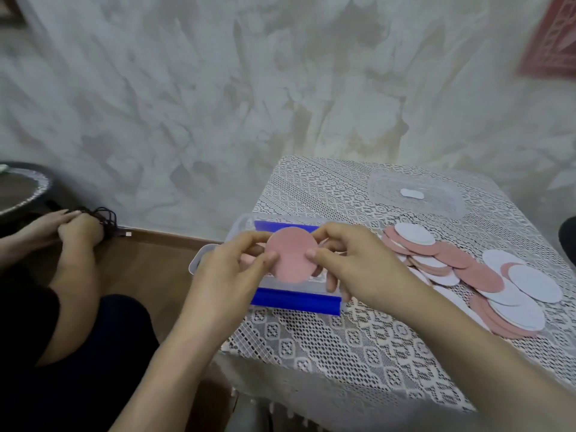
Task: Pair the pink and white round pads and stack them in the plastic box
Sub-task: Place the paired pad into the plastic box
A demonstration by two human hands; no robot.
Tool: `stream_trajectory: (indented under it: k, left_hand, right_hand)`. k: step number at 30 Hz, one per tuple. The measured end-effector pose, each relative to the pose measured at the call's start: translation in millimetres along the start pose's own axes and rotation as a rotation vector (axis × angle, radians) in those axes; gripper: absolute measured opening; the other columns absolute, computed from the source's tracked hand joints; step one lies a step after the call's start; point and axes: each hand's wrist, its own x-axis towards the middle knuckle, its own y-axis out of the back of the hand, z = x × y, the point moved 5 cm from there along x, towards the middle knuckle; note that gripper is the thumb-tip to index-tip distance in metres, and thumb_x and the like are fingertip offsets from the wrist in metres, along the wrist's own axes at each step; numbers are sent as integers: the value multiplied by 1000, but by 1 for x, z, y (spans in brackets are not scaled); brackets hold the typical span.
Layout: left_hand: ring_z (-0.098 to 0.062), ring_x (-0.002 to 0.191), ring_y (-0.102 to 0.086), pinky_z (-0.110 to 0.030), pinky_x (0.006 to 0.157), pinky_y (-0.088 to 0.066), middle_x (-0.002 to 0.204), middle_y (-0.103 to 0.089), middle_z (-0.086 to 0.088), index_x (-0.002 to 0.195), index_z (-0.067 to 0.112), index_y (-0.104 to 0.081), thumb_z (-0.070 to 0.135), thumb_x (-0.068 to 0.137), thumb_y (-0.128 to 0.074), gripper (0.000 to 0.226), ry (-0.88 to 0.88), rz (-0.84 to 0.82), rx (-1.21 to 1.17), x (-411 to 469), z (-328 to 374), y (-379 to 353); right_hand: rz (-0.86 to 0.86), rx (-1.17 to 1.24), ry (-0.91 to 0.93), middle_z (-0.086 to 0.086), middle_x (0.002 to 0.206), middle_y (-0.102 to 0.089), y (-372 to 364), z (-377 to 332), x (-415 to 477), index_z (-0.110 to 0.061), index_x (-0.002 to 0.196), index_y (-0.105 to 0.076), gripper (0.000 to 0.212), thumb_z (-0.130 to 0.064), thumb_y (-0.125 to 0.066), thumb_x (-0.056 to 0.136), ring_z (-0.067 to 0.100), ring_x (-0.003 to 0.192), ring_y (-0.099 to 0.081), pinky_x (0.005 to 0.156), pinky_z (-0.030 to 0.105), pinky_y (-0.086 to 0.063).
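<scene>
- Pale grey-green wall [218, 104] with a mottled leaf pattern fills the background, and a strip of brown wooden floor [149, 260] runs below it at nine o'clock of the table.
- White lace tablecloth [358, 353] covers the table, which takes up the lower right of the view.
- Clear rectangular plastic box [199, 263] sits at the table's ten o'clock corner, with a blue clip bar [293, 302] along its near side and another along its far side.
- Pink round flat pad [291, 255] is held just above the open box, its face turned toward the camera.
- Left hand [230, 263] pinches the pad's nine o'clock edge, thumb on the front and fingers curled behind.
- Right hand [346, 260] pinches the three o'clock edge in the same way, thumb tip on the pink face.
- Whether a white pad lies behind the pink one cannot be told.
- Loose heap of pink and white round pads [467, 275] lies overlapping on the cloth at three o'clock of the box, close to the right forearm.
- Clear plastic lid [414, 194] with a small white oval label rests flat at one o'clock of the box, apart from the heap.
- Black tangled cord [103, 216] lies on the floor at nine o'clock of the box.
- Dark round side table [21, 188] with a lace edge shows at the far left.
- Red patterned hanging [551, 42] is blurred at the upper right corner.
</scene>
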Motion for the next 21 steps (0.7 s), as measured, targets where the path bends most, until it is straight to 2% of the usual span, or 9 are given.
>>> stream_trajectory:
  k: [2, 4, 6, 9, 12, 14, 17, 19, 21]
  left_hand:
    - [8, 78, -59, -18, 68, -42, 96, -68, 24, 114, 40, -68, 33, 95, -65, 20, 2, 71, 150, 5, -9, 17]
    - [1, 104, -58, -29, 84, -44, 117, -62, 25, 125, 40, -63, 43, 95, -63, 31, 12, 93, 299, 11, -17, 27]
    - [-2, 121, -52, -31, 93, -42, 132, -54, 25, 135, 38, -57, 48, 94, -61, 42, 38, 65, 365, 14, -24, 29]
    - [-2, 135, -42, -30, 101, -38, 149, -40, 27, 148, 36, -44, 53, 95, -56, 58, 83, -3, 401, 14, -32, 26]
    - [-2, 138, -39, -31, 105, -37, 153, -34, 29, 151, 39, -37, 59, 94, -52, 62, 98, -22, 369, 14, -37, 25]
    - [-2, 138, -39, -33, 107, -37, 153, -34, 30, 152, 40, -36, 61, 93, -51, 64, 100, -17, 355, 14, -40, 26]
    - [-1, 139, -39, -33, 108, -36, 153, -35, 31, 151, 40, -38, 62, 91, -51, 65, 96, -4, 349, 14, -41, 28]
    - [1, 138, -39, -32, 109, -36, 152, -35, 32, 150, 41, -39, 62, 91, -52, 64, 94, -1, 348, 14, -41, 28]
    - [1, 138, -40, -32, 109, -37, 151, -36, 32, 149, 41, -40, 61, 91, -52, 63, 96, 2, 344, 14, -40, 28]
  right_hand:
    - [-18, -14, -30, 2, 72, -69, -10, -3, 19, -18, 97, -63, 4, -16, -61, 100, 10, 47, -60, 41, 26, -44]
    - [-45, -26, -69, 4, 73, -67, -19, -4, 36, -14, 98, -63, 3, -14, -60, 100, 7, 44, -56, 40, 23, -41]
    - [-67, -55, -94, 5, 74, -68, -28, 0, 52, -14, 97, -64, 5, -15, -61, 100, 9, 50, -58, 43, 24, -41]
    - [-99, -134, -128, -2, 68, -67, -42, 11, 70, -19, 96, -62, 3, -18, -64, 98, 13, 56, -62, 49, 27, -43]
    - [-97, -285, -152, -6, 70, -67, -51, 20, 80, -28, 102, -55, 11, -27, -65, 97, 9, 55, -63, 59, 29, -44]
    - [-104, -391, -152, -2, 68, -72, -54, 22, 80, -31, 102, -49, 12, -31, -60, 98, 8, 53, -64, 58, 30, -48]
    - [-145, -453, -125, -2, 63, -73, -57, 22, 80, -29, 94, -51, 7, -32, -57, 97, 4, 51, -65, 58, 29, -47]
    - [-153, -496, -89, -4, 66, -73, -55, 20, 80, -30, 94, -53, 10, -38, -58, 97, 5, 57, -65, 61, 29, -48]
    - [-183, -544, -78, -7, 74, -71, -54, 17, 78, -32, 99, -51, 23, -51, -61, 92, 8, 68, -65, 69, 33, -52]
